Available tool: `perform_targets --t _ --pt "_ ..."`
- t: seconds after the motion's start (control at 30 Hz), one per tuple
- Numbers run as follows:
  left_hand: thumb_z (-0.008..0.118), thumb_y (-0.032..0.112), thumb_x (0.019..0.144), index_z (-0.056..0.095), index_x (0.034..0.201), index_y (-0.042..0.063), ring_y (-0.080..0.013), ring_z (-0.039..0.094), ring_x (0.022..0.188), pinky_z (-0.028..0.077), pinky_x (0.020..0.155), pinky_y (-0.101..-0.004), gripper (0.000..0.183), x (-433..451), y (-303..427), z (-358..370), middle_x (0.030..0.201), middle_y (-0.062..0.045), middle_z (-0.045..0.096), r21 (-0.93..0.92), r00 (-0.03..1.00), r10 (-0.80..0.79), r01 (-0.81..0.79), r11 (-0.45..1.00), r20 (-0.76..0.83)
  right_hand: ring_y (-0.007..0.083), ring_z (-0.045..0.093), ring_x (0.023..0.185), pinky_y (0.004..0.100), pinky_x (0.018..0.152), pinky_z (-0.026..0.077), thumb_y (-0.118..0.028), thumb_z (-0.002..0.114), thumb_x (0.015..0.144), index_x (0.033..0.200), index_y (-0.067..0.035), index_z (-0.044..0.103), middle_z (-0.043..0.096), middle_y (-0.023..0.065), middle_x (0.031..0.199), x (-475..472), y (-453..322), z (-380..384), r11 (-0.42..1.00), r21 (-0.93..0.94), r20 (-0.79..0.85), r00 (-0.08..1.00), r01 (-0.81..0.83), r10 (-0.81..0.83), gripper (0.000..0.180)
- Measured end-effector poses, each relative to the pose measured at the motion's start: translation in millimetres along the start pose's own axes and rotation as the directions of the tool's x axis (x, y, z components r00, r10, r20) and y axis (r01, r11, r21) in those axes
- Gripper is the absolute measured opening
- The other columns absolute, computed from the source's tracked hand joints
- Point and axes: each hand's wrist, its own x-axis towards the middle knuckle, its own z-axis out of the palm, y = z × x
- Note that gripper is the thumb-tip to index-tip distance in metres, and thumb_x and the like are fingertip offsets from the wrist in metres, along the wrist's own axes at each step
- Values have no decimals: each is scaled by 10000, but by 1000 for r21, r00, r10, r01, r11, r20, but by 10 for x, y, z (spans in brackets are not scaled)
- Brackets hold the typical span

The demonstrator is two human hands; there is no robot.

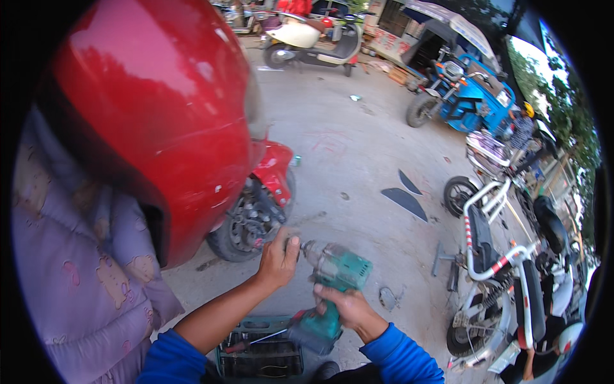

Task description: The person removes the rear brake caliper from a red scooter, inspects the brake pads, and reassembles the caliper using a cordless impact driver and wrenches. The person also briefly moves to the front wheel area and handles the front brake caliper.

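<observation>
My right hand (348,307) grips the handle of a green cordless impact driver (348,266) with a worn grey nose and a battery at its base. My left hand (280,259) is closed around the front end of the driver; whatever sits in its chuck is hidden by the fingers. Below the driver lies an open green tool case (259,362) with dark compartments. Across it rests a screwdriver (240,345) with a red handle. Just beyond my left hand stands the front wheel (240,235) of a red scooter (158,120).
A quilted lilac cover (86,288) hangs at the left. A white-framed electric bike (494,269) stands at right. Two dark flat pieces, one a curved panel (405,204), lie on the ground. Farther off are a blue cargo tricycle (470,101), a cream scooter (312,41) and a person (523,127).
</observation>
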Motion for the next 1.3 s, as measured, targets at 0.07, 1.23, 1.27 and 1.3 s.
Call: perform_targets --t 0.07,1.23,1.27,1.3 --pt "601 368 995 651 964 13 -456 642 695 492 632 -489 360 13 -265 -170 723 -213 655 202 999 -35 39 979 -27 145 552 586 294 523 442 -98 698 916 1062 -31 660 601 46 771 331 82 45 986 -148 -96 992 72 -87 165" --pt "644 219 876 629 1066 -23 -515 636 939 506 824 -533 308 214 -1216 -762 983 -310 673 501 979 -60 151 852 -193 191 537 592 335 572 444 -179 666 922 1114 -3 597 559 71 722 1548 934 410 864 464 156 978 -196 138 270" --pt "643 218 876 635 1055 -21 -513 636 936 507 823 -531 299 219 -1224 -766 977 -310 672 489 983 -39 124 863 -181 191 539 588 333 570 444 -170 666 923 1115 -2 595 559 69 718 1560 953 408 855 483 165 979 -190 124 265" --pt "643 216 875 640 1045 -19 -511 637 934 508 823 -528 289 230 -1234 -771 971 -311 671 480 984 -9 94 872 -176 192 541 581 336 565 448 -150 665 919 1098 -6 600 568 68 717 1574 974 408 900 408 116 987 -152 114 238"
